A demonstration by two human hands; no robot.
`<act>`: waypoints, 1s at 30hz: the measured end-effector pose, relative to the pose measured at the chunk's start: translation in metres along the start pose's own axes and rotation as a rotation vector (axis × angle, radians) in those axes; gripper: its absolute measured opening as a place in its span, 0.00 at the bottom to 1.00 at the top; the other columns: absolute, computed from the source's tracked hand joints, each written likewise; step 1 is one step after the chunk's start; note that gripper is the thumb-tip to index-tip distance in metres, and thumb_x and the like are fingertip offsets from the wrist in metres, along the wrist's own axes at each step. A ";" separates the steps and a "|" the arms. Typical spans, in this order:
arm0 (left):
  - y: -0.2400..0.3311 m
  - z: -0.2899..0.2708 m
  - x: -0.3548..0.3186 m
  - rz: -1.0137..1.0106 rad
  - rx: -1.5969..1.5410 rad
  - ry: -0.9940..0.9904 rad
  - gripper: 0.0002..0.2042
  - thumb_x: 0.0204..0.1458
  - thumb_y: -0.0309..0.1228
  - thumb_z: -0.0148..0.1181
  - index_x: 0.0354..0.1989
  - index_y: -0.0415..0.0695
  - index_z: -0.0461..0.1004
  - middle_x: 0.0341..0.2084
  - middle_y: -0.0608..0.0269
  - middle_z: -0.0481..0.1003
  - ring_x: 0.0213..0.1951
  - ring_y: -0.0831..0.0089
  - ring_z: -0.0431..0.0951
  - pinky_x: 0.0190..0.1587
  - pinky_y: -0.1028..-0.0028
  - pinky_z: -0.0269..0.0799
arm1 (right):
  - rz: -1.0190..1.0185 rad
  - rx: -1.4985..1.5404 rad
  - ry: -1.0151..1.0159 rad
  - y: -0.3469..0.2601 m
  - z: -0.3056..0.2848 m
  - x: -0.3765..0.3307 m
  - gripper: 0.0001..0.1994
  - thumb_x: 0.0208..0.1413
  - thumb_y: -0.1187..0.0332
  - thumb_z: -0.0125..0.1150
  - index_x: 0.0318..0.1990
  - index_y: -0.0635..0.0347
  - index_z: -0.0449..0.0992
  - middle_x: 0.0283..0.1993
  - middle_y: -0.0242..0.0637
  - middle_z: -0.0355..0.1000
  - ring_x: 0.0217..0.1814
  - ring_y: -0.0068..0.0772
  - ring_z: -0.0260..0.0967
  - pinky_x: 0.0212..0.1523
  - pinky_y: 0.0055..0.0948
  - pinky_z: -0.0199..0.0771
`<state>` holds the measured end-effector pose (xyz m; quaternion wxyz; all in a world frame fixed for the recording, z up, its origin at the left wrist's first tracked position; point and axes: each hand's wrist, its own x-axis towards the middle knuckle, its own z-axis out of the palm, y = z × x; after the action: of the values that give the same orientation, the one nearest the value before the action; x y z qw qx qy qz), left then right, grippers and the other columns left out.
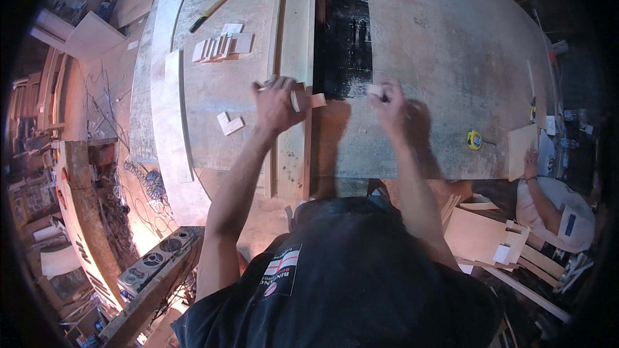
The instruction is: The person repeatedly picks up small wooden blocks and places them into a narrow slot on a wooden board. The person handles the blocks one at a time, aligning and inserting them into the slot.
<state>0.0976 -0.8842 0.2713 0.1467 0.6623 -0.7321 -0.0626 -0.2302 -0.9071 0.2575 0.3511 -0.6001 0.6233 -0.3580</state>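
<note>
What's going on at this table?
A person is handling small wood pieces. The right hand pinches a small pale block near the black patch on the table. The left hand is at the long wooden rail, a pale wood piece just right of it; blur hides its exact grip. A hammer, a cluster of wood pieces and an L-shaped piece lie to the left.

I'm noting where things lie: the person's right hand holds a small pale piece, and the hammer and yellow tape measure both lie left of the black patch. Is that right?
Not quite: in the head view, the yellow tape measure lies right of the black patch. The rest stands: the right hand holds a small pale piece, and the hammer lies left of the black patch.
</note>
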 end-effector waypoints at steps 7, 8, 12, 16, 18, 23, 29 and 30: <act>-0.112 -0.026 -0.098 -0.313 -0.060 0.169 0.35 0.39 0.38 0.87 0.61 0.62 0.80 0.54 0.71 0.84 0.66 0.60 0.80 0.65 0.38 0.64 | -0.073 -0.841 -0.062 0.041 -0.063 -0.022 0.21 0.69 0.51 0.73 0.65 0.42 0.87 0.63 0.41 0.85 0.69 0.52 0.80 0.70 0.51 0.77; -0.126 -0.026 -0.109 -0.372 -0.041 0.095 0.37 0.39 0.38 0.87 0.64 0.63 0.80 0.56 0.72 0.84 0.66 0.60 0.80 0.65 0.38 0.64 | -0.309 -0.858 0.009 0.046 -0.052 -0.022 0.20 0.69 0.51 0.73 0.65 0.42 0.87 0.65 0.40 0.84 0.71 0.50 0.79 0.73 0.52 0.74; -0.164 -0.020 -0.140 -0.534 0.110 -0.134 0.43 0.40 0.36 0.87 0.71 0.63 0.77 0.64 0.71 0.81 0.70 0.58 0.77 0.67 0.37 0.65 | -0.249 -0.862 -0.157 0.066 -0.039 -0.016 0.21 0.69 0.54 0.73 0.65 0.45 0.87 0.68 0.39 0.80 0.73 0.50 0.74 0.77 0.53 0.69; -0.172 -0.008 -0.138 -0.545 -0.143 0.060 0.45 0.44 0.38 0.85 0.76 0.62 0.73 0.71 0.66 0.75 0.74 0.53 0.74 0.70 0.30 0.62 | -0.161 -0.940 -0.003 0.095 -0.083 -0.024 0.21 0.68 0.56 0.72 0.64 0.50 0.86 0.67 0.41 0.79 0.72 0.54 0.74 0.73 0.56 0.71; -0.173 -0.004 -0.109 -0.537 -0.064 0.162 0.43 0.46 0.44 0.84 0.76 0.62 0.74 0.72 0.65 0.74 0.74 0.55 0.74 0.72 0.31 0.61 | -0.167 -0.956 0.168 0.105 -0.096 -0.032 0.21 0.67 0.55 0.73 0.63 0.51 0.86 0.65 0.41 0.80 0.71 0.54 0.74 0.71 0.58 0.73; -0.189 0.015 0.008 -0.562 0.065 0.248 0.32 0.53 0.50 0.80 0.67 0.60 0.81 0.67 0.64 0.78 0.69 0.59 0.78 0.71 0.38 0.63 | -0.139 -0.848 0.255 0.103 -0.095 -0.033 0.21 0.66 0.55 0.76 0.62 0.54 0.86 0.66 0.40 0.80 0.69 0.56 0.75 0.73 0.56 0.73; -0.215 0.038 0.074 -0.564 0.238 0.233 0.15 0.58 0.45 0.77 0.50 0.59 0.87 0.55 0.69 0.84 0.59 0.59 0.85 0.67 0.41 0.66 | -0.191 -0.837 0.187 0.093 -0.102 -0.036 0.19 0.68 0.61 0.74 0.63 0.54 0.85 0.66 0.40 0.82 0.71 0.53 0.75 0.69 0.50 0.78; -0.216 0.036 0.075 -0.515 0.261 0.297 0.14 0.58 0.45 0.77 0.49 0.58 0.87 0.55 0.69 0.84 0.58 0.59 0.85 0.66 0.43 0.66 | -0.169 -0.824 0.187 0.093 -0.105 -0.037 0.18 0.68 0.61 0.74 0.62 0.55 0.86 0.65 0.39 0.82 0.70 0.53 0.75 0.69 0.50 0.78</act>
<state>0.2865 -0.9865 0.1847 0.1452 0.8409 -0.5128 0.0939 -0.3661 -0.8650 0.2288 -0.0064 -0.7043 0.6917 -0.1595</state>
